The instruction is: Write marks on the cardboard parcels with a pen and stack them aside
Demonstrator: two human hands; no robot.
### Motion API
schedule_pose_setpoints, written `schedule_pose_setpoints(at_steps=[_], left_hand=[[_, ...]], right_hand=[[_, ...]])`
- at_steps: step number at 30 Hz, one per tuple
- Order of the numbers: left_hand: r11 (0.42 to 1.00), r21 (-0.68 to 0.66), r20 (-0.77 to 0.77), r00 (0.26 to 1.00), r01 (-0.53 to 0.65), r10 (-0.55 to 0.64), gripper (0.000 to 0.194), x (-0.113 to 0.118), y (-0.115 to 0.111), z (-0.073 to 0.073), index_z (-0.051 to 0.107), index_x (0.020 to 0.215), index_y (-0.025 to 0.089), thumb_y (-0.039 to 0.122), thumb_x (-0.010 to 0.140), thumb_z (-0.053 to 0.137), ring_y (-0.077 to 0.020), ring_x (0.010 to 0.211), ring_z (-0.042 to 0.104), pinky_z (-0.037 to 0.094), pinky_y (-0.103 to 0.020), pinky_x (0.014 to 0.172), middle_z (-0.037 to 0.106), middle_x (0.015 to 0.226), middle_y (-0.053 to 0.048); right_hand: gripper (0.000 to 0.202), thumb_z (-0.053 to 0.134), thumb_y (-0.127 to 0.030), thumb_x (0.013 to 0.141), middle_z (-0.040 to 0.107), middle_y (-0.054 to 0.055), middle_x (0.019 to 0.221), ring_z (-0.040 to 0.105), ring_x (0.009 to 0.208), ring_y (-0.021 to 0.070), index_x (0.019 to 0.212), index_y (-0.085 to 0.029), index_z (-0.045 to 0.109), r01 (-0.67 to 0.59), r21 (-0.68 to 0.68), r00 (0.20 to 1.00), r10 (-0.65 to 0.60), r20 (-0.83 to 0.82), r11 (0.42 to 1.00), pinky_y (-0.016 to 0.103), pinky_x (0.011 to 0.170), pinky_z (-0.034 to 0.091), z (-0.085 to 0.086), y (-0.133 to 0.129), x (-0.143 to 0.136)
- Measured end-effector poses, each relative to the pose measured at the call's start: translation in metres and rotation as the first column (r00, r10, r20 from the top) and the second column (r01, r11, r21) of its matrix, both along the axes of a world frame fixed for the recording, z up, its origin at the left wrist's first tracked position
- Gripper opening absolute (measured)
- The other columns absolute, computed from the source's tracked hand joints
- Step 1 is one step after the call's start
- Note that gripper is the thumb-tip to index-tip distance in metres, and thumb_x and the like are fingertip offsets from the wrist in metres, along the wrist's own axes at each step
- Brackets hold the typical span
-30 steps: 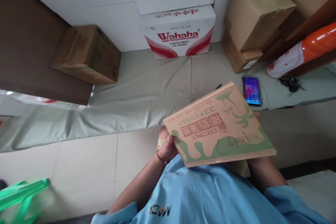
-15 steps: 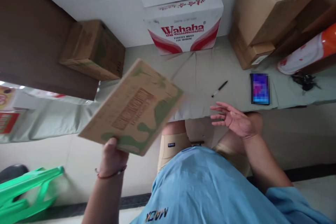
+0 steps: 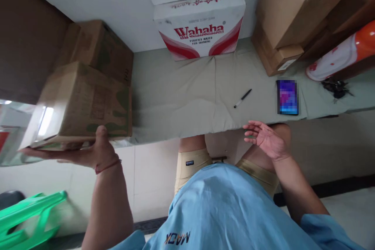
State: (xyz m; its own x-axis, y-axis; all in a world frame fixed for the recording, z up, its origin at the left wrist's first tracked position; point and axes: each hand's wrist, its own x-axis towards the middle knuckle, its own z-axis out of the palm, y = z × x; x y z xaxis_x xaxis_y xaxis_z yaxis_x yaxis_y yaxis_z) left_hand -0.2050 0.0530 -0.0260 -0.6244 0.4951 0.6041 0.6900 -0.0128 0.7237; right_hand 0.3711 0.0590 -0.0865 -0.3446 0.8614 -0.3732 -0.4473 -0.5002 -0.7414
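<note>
My left hand [image 3: 98, 151] holds a brown cardboard box [image 3: 79, 101] with green patches, at the left end of the cloth-covered table. The thumb presses on its near side and the fingers stretch along under its lower edge. Behind it stands a similar cardboard box [image 3: 115, 52]; the two look close together, but I cannot tell if they touch. My right hand [image 3: 268, 140] is empty, palm turned up and fingers apart, over my lap near the table edge. A pen [image 3: 243, 98] and a device with a pixelated screen [image 3: 288, 97] lie on the cloth beyond it.
A white and red water carton [image 3: 202, 33] stands against the wall. Brown boxes [image 3: 293, 11] are stacked at the right, beside an orange and white cylinder [image 3: 340, 54] and a dark bunch of small items [image 3: 336, 88]. A green plastic stool [image 3: 35, 218] sits low at the left.
My left hand has carried the cardboard box leftwards, from above the table edge to in front of the other box, and turned it. My right hand stays open, its fingers slightly more curled.
</note>
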Motion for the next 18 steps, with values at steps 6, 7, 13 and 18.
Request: schedule_pose_setpoints(at_steps=[6,7,13,18], left_hand=[[0.953,-0.214,-0.171,0.969,-0.215,0.18,0.17,0.013,0.007,0.0,-0.006,0.161,-0.006,0.1,0.054,0.073,-0.0398,0.175,-0.004,-0.002,-0.051,0.14,-0.003,0.179,-0.042],[0.946,-0.226,-0.198,0.962,-0.233,0.189,0.171,0.013,0.006,0.001,-0.005,0.161,-0.007,0.101,0.054,0.073,-0.0406,0.175,-0.003,-0.003,-0.05,0.14,-0.003,0.178,-0.043],[0.901,-0.308,-0.227,0.943,-0.307,0.244,0.163,0.002,-0.015,-0.001,-0.001,0.166,0.003,0.099,0.059,0.074,-0.0446,0.174,-0.003,-0.006,-0.059,0.138,-0.004,0.181,-0.038],[0.908,-0.262,-0.252,0.931,-0.327,0.262,0.173,-0.007,-0.009,-0.013,-0.003,0.16,-0.012,0.105,0.055,0.07,-0.0447,0.174,-0.002,-0.005,-0.054,0.139,-0.001,0.176,-0.047]], right_hand=[[0.044,0.073,-0.054,0.097,0.076,0.014,0.132,0.076,0.107,0.025,0.131,-0.026,0.073,0.024,0.004,0.998,-0.024,0.065,1.0,0.047,0.094,0.067,-0.002,-0.003,0.001],[0.043,0.073,-0.053,0.097,0.076,0.014,0.131,0.076,0.107,0.0245,0.131,-0.026,0.073,0.025,0.001,0.998,-0.025,0.066,1.0,0.046,0.093,0.067,-0.001,-0.003,0.0],[0.044,0.08,-0.051,0.092,0.078,0.011,0.123,0.076,0.103,0.0219,0.126,-0.024,0.078,0.054,-0.027,0.998,-0.053,0.03,0.998,0.039,0.088,0.068,0.002,0.004,-0.005],[0.04,0.077,-0.05,0.094,0.078,0.012,0.123,0.076,0.102,0.0227,0.125,-0.024,0.077,0.031,-0.008,0.998,-0.03,0.049,0.999,0.042,0.089,0.068,0.002,0.01,-0.01]])
